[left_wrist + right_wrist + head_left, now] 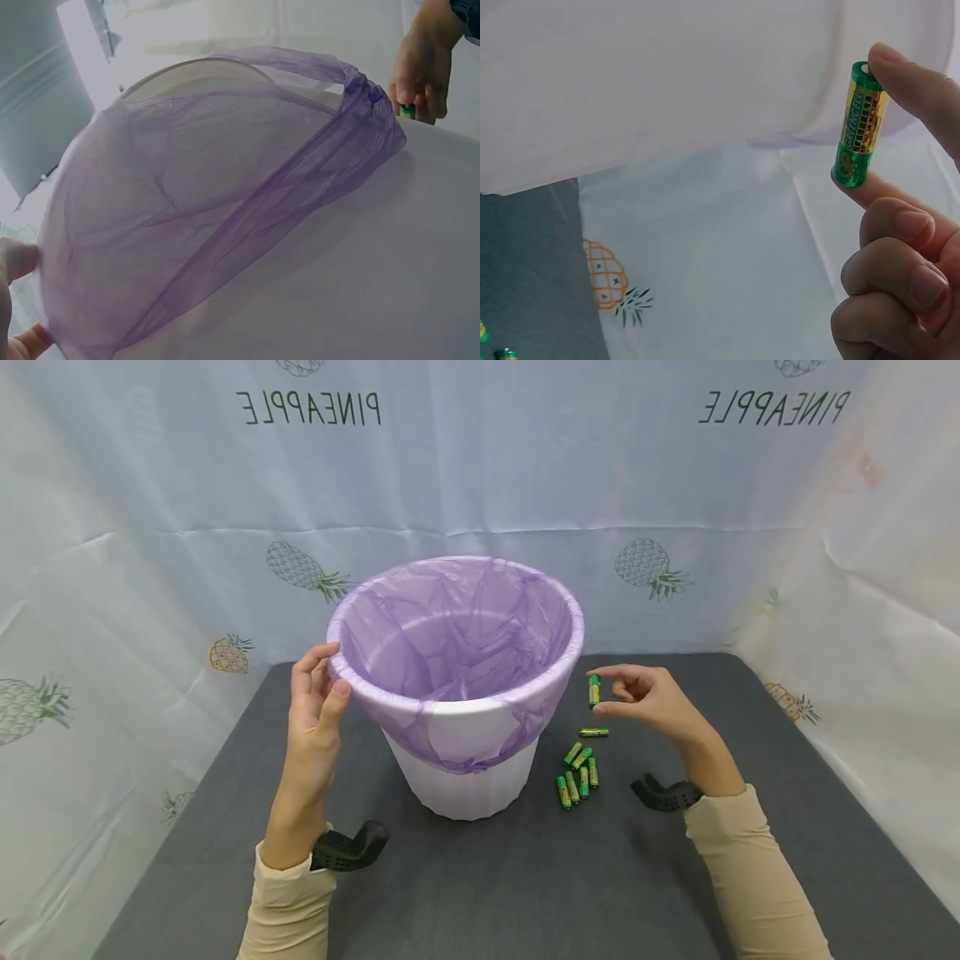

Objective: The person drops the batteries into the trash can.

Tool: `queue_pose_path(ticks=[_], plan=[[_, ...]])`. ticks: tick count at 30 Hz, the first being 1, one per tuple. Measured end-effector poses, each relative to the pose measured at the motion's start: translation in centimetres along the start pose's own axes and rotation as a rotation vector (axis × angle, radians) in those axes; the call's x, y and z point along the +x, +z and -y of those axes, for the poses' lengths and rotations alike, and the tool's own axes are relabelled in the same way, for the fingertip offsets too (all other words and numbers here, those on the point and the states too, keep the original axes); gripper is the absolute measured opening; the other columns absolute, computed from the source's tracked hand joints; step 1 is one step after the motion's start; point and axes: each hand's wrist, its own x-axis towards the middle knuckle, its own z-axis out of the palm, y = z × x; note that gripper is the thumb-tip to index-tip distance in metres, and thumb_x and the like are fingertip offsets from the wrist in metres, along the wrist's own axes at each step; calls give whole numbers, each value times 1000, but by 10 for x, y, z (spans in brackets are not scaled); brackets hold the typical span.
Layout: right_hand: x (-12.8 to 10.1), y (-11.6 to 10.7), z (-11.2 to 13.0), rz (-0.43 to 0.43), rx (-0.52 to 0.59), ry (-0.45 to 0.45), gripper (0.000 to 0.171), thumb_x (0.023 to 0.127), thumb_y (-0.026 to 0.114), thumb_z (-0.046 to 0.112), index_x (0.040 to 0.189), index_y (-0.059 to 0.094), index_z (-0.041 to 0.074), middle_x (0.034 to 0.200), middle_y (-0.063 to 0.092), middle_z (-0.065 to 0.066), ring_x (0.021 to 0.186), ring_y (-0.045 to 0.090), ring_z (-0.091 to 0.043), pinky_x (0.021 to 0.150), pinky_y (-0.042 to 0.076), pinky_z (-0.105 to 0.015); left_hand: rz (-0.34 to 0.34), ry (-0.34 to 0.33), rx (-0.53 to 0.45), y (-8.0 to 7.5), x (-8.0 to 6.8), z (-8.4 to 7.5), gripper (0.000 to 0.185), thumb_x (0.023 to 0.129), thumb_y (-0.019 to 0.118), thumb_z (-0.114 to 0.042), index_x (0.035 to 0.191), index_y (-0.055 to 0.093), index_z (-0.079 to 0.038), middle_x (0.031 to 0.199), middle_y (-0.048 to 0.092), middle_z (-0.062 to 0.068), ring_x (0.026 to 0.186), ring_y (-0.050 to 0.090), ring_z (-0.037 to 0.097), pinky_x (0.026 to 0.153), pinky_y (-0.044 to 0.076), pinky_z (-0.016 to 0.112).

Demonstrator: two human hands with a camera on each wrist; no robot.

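Observation:
A white bin lined with a purple bag stands mid-table. My left hand holds its rim on the left side, thumb and fingers pinching the bag-covered edge; the bag fills the left wrist view. To the right of the bin, my right hand is raised above the table and pinches a green and yellow battery upright, end to end between thumb and forefinger. The battery shows close up in the right wrist view, just beside the bin wall.
Several more green batteries lie on the dark grey table to the right of the bin's base, one apart from the cluster. A pineapple-print cloth walls in the back and both sides.

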Motion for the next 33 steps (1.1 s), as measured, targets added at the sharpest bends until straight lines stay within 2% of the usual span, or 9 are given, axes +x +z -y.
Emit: queue_pose_path(ticks=[5,10,17,25,33], plan=[[5,-4,12,-11,45,-28,40,84,68,-2,114,66,26,64,29,6,55,16,-16,49,21,-32,2,-9,0,1,0,-1,37,98,43,-8,133,39,-18,129,47,2,114,45,13,101,33,21],[7,-7,23,-40,71,-47,38,84,67,-5,114,67,18,64,30,6,55,16,-17,50,19,-32,2,-9,0,0,0,0,37,98,43,-8,134,39,-17,128,47,2,113,45,12,100,33,21],[9,-9,38,-86,97,-69,36,84,67,-5,118,65,6,64,33,7,55,22,-15,52,22,-31,-46,-62,9,0,0,-1,38,96,44,-8,132,40,-21,128,48,1,114,45,12,101,33,22],[12,-11,53,-101,129,-104,36,83,66,-8,117,66,4,63,35,6,55,23,-15,53,22,-31,-7,-34,-1,0,0,0,37,98,43,-8,133,39,-20,128,46,3,114,45,13,101,33,21],[18,-11,70,-111,195,-145,37,82,64,-11,112,70,10,61,36,5,55,24,-15,53,21,-31,-23,-44,-1,0,0,-1,38,97,44,-9,133,40,-20,128,48,1,112,46,12,99,35,20]])
